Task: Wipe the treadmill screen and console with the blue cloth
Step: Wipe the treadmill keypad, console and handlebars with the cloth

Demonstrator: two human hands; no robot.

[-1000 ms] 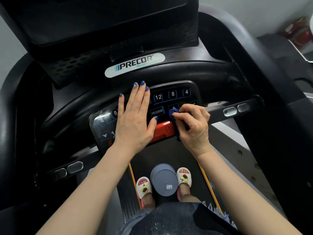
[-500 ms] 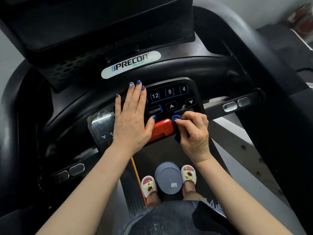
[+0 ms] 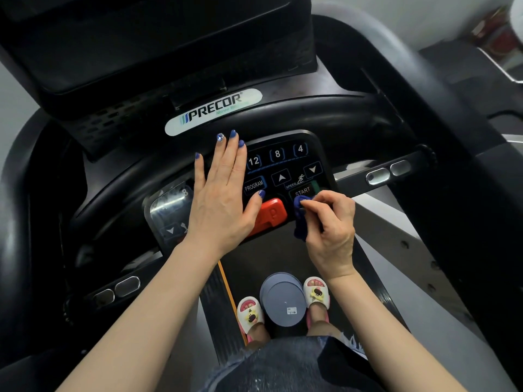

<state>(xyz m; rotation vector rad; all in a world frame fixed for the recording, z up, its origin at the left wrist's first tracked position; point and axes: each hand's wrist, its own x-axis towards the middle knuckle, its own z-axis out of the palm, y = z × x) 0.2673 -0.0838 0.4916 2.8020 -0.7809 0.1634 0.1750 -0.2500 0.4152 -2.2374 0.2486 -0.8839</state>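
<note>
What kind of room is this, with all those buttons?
Probably a gym or a home workout room. The person stands on a treadmill belt, there's a Precor label, and the console has speed and START buttons.

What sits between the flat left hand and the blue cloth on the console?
Head view: the red stop button lies between the left hand and bunched blue cloth.

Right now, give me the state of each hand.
Left hand: open, fingers straight, lying flat on the console keypad.
Right hand: pinching the blue cloth by the START button.
</note>
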